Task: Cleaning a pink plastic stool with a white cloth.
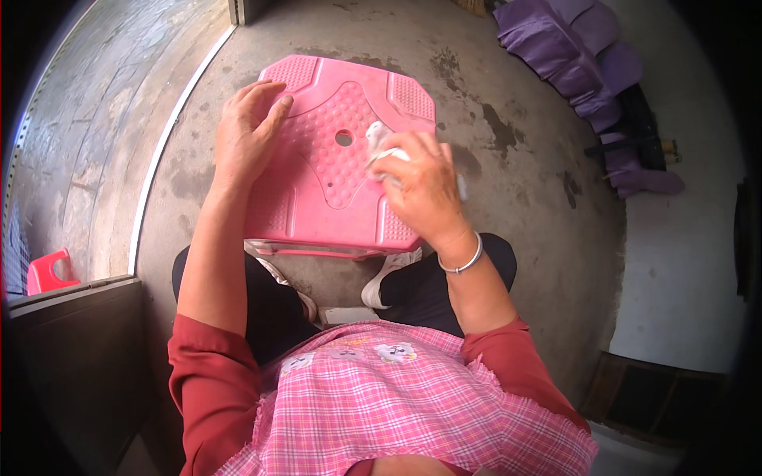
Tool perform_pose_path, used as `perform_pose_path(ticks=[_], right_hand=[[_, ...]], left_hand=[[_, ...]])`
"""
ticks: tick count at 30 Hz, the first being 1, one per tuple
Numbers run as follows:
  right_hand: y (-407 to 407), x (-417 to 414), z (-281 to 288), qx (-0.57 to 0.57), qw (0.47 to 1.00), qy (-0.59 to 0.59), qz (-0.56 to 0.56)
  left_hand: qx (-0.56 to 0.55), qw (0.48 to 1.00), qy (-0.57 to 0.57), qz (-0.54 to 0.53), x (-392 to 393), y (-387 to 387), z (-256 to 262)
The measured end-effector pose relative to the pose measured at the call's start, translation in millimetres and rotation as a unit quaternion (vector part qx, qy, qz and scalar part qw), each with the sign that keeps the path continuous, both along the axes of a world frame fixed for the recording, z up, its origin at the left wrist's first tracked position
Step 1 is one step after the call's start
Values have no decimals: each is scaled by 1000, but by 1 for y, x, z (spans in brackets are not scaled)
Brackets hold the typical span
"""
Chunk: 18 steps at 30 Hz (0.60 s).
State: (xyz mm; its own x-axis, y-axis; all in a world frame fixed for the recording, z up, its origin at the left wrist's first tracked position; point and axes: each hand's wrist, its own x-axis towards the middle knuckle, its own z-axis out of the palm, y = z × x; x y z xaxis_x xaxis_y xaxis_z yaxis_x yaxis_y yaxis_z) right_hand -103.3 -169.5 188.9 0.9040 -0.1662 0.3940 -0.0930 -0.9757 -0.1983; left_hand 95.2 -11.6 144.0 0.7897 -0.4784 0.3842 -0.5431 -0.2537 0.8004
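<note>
A pink plastic stool [345, 223] with a bumpy top and a round hole near its middle stands in front of my knees. My left hand [253, 122] is at the stool's left edge, fingers apart, with nothing in it; whether it presses on the top I cannot tell. A white cloth [377, 138] is bunched in my right hand [421, 178], over the right part of the stool top. Some of the cloth sticks out past the fingers on both sides. The right hand is slightly blurred.
Purple boots or similar purple items [553, 53] lie in a row along the wall at upper right. A red plastic stool [44, 275] stands beyond the door panel [77, 321] at left. A white strip [172, 128] crosses the stained concrete floor [536, 238].
</note>
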Motion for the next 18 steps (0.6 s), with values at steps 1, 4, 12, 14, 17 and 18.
perform_pose_path(ticks=[1,4,12,14,17,18], right_hand=[[8,1,0,17,999,-2,39],[17,0,1,46,994,-3,101],[11,-3,5,76,989,34,121],[31,-5,3,65,989,21,133],[45,0,2,42,992,8,119],[45,7,0,48,993,0,107]], left_hand=[[0,1000,0,0,0,0,-1],[6,1000,-15,3,2,2,-2],[8,1000,-13,10,-1,2,-1],[17,1000,-20,17,-4,1,3],[10,1000,-24,14,-3,-2,1],[-5,1000,-24,12,-1,-3,-1]])
